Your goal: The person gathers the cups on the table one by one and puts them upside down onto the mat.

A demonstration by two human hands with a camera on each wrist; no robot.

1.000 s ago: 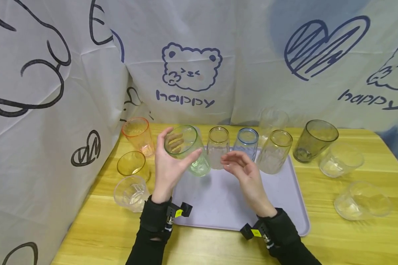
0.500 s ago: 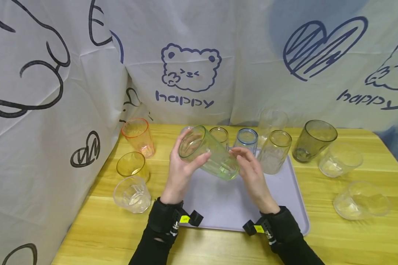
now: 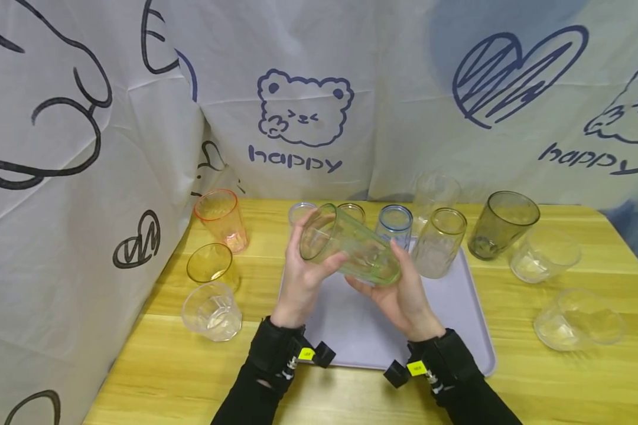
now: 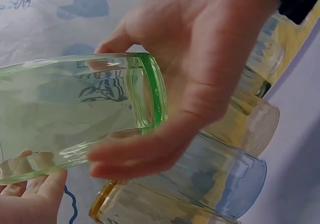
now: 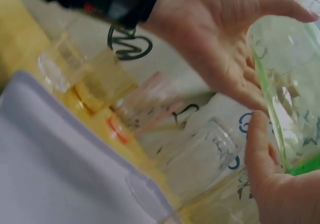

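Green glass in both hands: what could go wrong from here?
1. The tilted green glass might slip between left hand and right hand and drop onto the tray.
2. Swinging it could clip the blue glass or amber-ringed glass standing nearby.

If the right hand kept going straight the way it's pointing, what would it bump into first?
The green glass, which the right hand holds. Beyond it, depth is hard to judge.

Doodled white cloth backdrop (image 3: 399,118) — yellow wood-grain table (image 3: 361,398)
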